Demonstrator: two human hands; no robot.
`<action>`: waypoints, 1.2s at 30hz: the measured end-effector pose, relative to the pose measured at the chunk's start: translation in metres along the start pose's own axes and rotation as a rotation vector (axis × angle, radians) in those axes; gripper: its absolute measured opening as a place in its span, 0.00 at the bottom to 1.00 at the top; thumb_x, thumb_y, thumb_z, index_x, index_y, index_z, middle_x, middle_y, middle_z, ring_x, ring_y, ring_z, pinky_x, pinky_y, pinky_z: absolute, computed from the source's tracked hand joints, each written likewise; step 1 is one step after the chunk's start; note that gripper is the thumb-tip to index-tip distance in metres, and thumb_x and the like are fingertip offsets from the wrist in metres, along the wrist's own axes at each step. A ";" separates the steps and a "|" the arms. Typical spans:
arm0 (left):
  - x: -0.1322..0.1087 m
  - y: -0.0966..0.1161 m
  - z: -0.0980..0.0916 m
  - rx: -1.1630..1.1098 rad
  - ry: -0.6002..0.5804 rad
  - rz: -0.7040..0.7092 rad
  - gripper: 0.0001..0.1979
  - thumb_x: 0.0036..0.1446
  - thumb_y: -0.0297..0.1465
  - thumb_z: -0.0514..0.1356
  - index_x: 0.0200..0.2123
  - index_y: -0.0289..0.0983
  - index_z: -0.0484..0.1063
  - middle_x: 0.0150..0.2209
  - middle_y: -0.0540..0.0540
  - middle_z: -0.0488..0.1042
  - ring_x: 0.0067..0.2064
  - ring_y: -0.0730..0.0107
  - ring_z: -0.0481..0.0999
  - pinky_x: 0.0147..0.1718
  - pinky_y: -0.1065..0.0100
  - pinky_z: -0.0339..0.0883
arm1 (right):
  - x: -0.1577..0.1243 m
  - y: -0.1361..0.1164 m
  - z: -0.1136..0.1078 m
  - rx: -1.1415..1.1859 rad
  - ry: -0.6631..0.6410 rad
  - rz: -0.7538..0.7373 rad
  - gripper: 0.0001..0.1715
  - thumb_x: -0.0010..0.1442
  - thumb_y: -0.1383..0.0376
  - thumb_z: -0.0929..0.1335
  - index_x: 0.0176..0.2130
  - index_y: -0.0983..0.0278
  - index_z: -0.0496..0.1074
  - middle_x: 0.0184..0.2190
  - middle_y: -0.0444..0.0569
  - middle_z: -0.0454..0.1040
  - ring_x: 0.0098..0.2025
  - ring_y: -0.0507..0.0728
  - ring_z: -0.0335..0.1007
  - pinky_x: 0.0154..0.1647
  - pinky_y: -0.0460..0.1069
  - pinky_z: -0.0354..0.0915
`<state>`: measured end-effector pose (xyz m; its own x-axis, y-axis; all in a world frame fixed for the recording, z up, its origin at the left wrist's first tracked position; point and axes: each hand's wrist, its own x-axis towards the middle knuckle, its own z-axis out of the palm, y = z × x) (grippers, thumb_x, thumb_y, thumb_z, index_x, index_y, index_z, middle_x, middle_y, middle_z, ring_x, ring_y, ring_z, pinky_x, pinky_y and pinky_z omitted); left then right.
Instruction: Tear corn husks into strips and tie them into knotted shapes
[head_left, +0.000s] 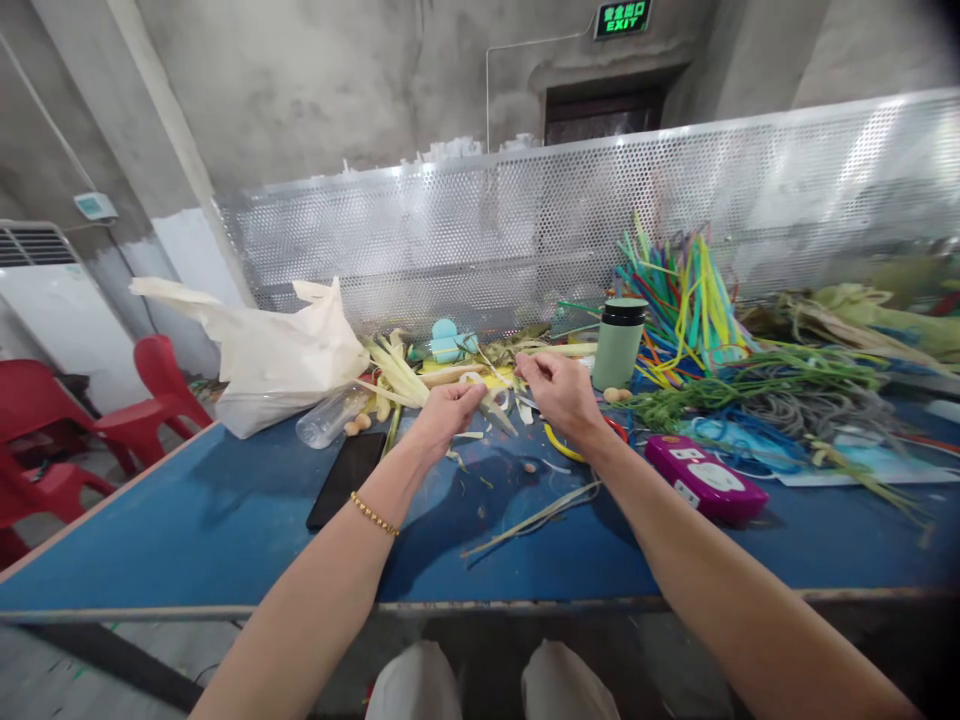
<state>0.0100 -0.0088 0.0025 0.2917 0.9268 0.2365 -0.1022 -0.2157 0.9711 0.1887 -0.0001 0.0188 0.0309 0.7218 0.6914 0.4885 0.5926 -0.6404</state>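
My left hand [450,412] is closed in a pinch above the middle of the table. What its fingertips hold, if anything, I cannot make out. To the right, my right hand [561,392] is curled shut, thumb and forefinger pressed together; whatever may be in it is hidden. Between the hands lies a pointed, greyish blade-like piece [498,416], among pale scraps. Under my right wrist a yellow curved band [562,445] shows. Dry, straw-coloured strips [529,522] lie on the blue table [247,535] nearer to me. Pale corn husks [401,372] are heaped beyond my left hand.
At left stand a white plastic bag [289,350], a clear bottle [330,418] lying down and a black phone [346,480]. Rightward are a green tumbler [619,345], a purple box [705,478], colourful strips [694,300] and green stems [757,385]. A perforated metal screen [420,250] stands behind.
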 end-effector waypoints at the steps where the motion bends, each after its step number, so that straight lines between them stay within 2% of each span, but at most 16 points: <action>1: 0.001 0.000 0.000 -0.008 0.027 0.008 0.27 0.50 0.49 0.67 0.20 0.38 0.55 0.18 0.58 0.47 0.19 0.83 0.44 0.20 0.70 0.35 | -0.001 -0.002 0.000 0.042 -0.083 0.073 0.23 0.60 0.50 0.68 0.25 0.64 0.74 0.23 0.51 0.73 0.28 0.56 0.68 0.26 0.48 0.62; 4: 0.002 -0.001 -0.001 0.022 0.090 0.030 0.26 0.51 0.48 0.67 0.20 0.38 0.56 0.17 0.58 0.50 0.18 0.83 0.46 0.20 0.71 0.37 | -0.009 -0.010 0.005 0.262 -0.389 0.352 0.21 0.57 0.49 0.71 0.28 0.65 0.74 0.17 0.47 0.70 0.17 0.52 0.64 0.16 0.46 0.58; 6: 0.002 -0.001 -0.002 0.053 0.119 0.040 0.26 0.51 0.47 0.66 0.20 0.38 0.57 0.17 0.58 0.51 0.18 0.83 0.47 0.20 0.71 0.38 | -0.014 -0.015 0.011 0.439 -0.451 0.460 0.17 0.53 0.54 0.74 0.30 0.66 0.73 0.21 0.48 0.75 0.18 0.52 0.68 0.16 0.46 0.64; 8: 0.003 -0.002 -0.002 0.072 0.122 0.046 0.25 0.51 0.47 0.66 0.20 0.38 0.57 0.17 0.57 0.51 0.18 0.83 0.47 0.20 0.71 0.38 | -0.016 -0.017 0.015 0.533 -0.426 0.486 0.16 0.50 0.58 0.76 0.31 0.66 0.72 0.24 0.49 0.77 0.21 0.52 0.72 0.20 0.46 0.70; 10: 0.003 -0.002 -0.003 0.061 0.114 0.033 0.26 0.50 0.48 0.67 0.20 0.38 0.57 0.17 0.58 0.50 0.18 0.83 0.46 0.20 0.71 0.38 | -0.017 -0.015 0.018 0.516 -0.408 0.467 0.15 0.49 0.60 0.77 0.29 0.66 0.71 0.22 0.47 0.75 0.20 0.52 0.71 0.19 0.46 0.71; 16: 0.005 -0.002 -0.009 -0.108 0.066 -0.050 0.29 0.46 0.48 0.71 0.19 0.38 0.55 0.15 0.59 0.48 0.17 0.85 0.45 0.18 0.72 0.37 | -0.014 -0.007 0.022 0.408 -0.387 0.357 0.16 0.48 0.57 0.75 0.24 0.65 0.69 0.17 0.44 0.71 0.16 0.50 0.66 0.14 0.45 0.65; 22: 0.004 0.003 -0.011 -0.234 0.032 -0.083 0.26 0.50 0.43 0.70 0.22 0.38 0.56 0.17 0.59 0.51 0.16 0.85 0.45 0.17 0.74 0.38 | -0.014 -0.012 0.021 0.317 -0.324 0.287 0.18 0.47 0.53 0.73 0.23 0.65 0.70 0.12 0.38 0.61 0.13 0.46 0.51 0.13 0.44 0.49; 27: 0.003 0.005 -0.009 -0.222 -0.002 -0.071 0.24 0.46 0.42 0.72 0.22 0.36 0.60 0.17 0.59 0.53 0.17 0.85 0.47 0.18 0.73 0.38 | -0.016 -0.008 0.027 0.271 -0.188 0.218 0.20 0.45 0.51 0.72 0.22 0.66 0.71 0.16 0.42 0.66 0.19 0.48 0.55 0.19 0.45 0.51; 29: 0.002 0.005 -0.008 -0.166 0.016 -0.071 0.23 0.43 0.40 0.74 0.21 0.35 0.63 0.15 0.59 0.52 0.16 0.85 0.47 0.18 0.73 0.38 | -0.017 -0.008 0.029 0.273 -0.160 0.212 0.20 0.46 0.51 0.72 0.23 0.66 0.71 0.18 0.43 0.68 0.20 0.49 0.57 0.20 0.45 0.52; 31: 0.002 0.005 -0.007 -0.141 0.057 -0.062 0.22 0.42 0.39 0.74 0.21 0.35 0.64 0.14 0.59 0.51 0.16 0.85 0.48 0.18 0.72 0.37 | -0.018 -0.009 0.028 0.273 -0.199 0.241 0.22 0.48 0.49 0.72 0.23 0.65 0.70 0.17 0.43 0.67 0.18 0.49 0.56 0.18 0.46 0.52; 33: 0.001 0.005 -0.007 -0.159 0.084 -0.040 0.23 0.43 0.39 0.74 0.20 0.35 0.63 0.14 0.60 0.50 0.16 0.85 0.46 0.18 0.71 0.36 | -0.017 -0.011 0.025 0.242 -0.228 0.269 0.23 0.52 0.47 0.70 0.24 0.65 0.70 0.15 0.42 0.64 0.15 0.49 0.54 0.17 0.46 0.50; 36: 0.001 0.006 -0.006 -0.171 0.074 -0.034 0.22 0.44 0.37 0.73 0.20 0.36 0.61 0.15 0.60 0.49 0.16 0.85 0.45 0.18 0.71 0.35 | -0.013 -0.013 0.019 0.196 -0.193 0.276 0.26 0.55 0.45 0.68 0.23 0.65 0.71 0.14 0.43 0.64 0.15 0.49 0.52 0.16 0.47 0.47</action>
<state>0.0036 -0.0071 0.0083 0.2280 0.9540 0.1948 -0.2552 -0.1345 0.9575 0.1659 -0.0104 0.0115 -0.0364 0.9065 0.4207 0.3081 0.4106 -0.8582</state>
